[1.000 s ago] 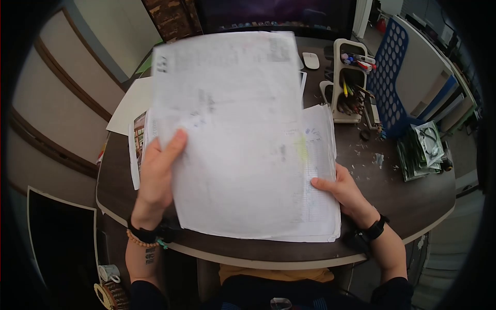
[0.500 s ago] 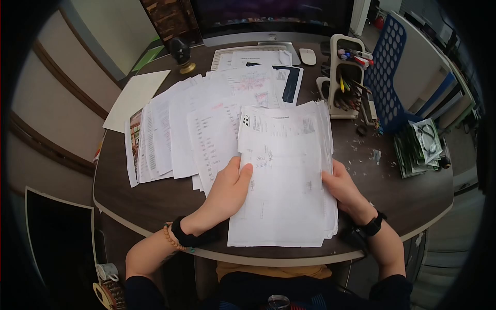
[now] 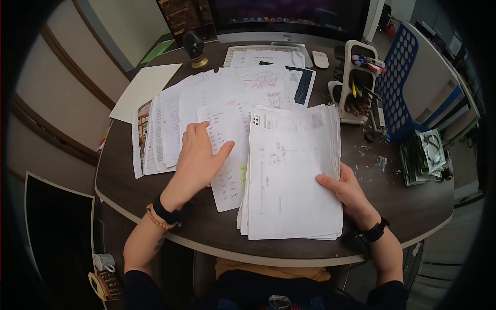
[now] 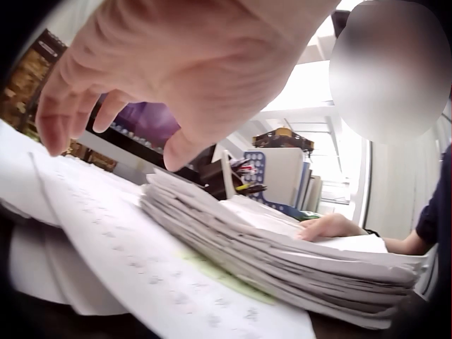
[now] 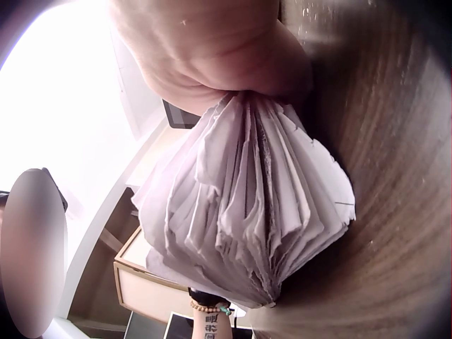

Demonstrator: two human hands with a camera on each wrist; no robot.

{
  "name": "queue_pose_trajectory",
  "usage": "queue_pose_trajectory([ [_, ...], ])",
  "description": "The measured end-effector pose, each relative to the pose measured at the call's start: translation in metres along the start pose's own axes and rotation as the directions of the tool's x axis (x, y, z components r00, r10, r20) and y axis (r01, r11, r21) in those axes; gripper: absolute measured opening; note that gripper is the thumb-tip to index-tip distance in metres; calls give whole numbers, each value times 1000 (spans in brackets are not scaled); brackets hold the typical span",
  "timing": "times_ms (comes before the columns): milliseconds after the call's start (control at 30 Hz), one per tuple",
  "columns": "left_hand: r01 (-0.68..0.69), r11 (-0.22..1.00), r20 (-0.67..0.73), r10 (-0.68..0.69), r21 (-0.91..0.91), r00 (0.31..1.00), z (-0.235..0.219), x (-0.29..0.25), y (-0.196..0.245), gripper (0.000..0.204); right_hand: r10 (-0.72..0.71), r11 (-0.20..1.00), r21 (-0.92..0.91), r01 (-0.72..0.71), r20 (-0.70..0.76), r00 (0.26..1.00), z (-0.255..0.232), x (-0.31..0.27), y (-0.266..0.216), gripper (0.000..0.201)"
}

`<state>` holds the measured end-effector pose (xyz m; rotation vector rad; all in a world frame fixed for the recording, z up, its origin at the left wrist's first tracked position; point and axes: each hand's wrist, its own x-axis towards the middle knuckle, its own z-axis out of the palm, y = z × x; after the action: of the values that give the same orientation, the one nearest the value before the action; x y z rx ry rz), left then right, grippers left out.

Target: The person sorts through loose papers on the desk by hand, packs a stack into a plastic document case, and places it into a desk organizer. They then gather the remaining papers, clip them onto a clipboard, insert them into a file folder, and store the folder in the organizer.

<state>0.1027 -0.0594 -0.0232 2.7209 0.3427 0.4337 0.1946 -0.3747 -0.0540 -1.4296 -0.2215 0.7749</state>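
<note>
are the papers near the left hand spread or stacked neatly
Spread: the papers overlap loosely across the desk, edges out of line.

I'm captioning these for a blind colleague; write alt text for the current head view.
A person's right hand grips a stack of papers at a desk; the open left hand is over loose sheets spread beside it. A monitor stands behind.
</note>
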Motion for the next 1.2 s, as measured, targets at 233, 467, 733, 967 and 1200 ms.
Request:
queue_pose_trajectory([
  [233,366,874,177,-324,-321,929,0,11,-17,85,-11,1000,22,11,-1,1000,-1,1,3,39],
  [467,404,670,378,-194,-623,905,8,16,-44,48,-1,1000,20,1,-9,1000,-1,2,4,38],
  [733,-218,764,-380,-38,-607,924,-77,18,13,34,-5,1000,5,5,-23,1000,0,1,2,39],
  [967,-242,329,-285,-88,-913,955,-76,13,64,35,-42,999,19,43,-29,999,0,1,4,42],
  [1200,-161,229,-195,-135,-960,972,-41,8,79,37,-136,991,-24,134,-123,983,-18,5,38,43],
])
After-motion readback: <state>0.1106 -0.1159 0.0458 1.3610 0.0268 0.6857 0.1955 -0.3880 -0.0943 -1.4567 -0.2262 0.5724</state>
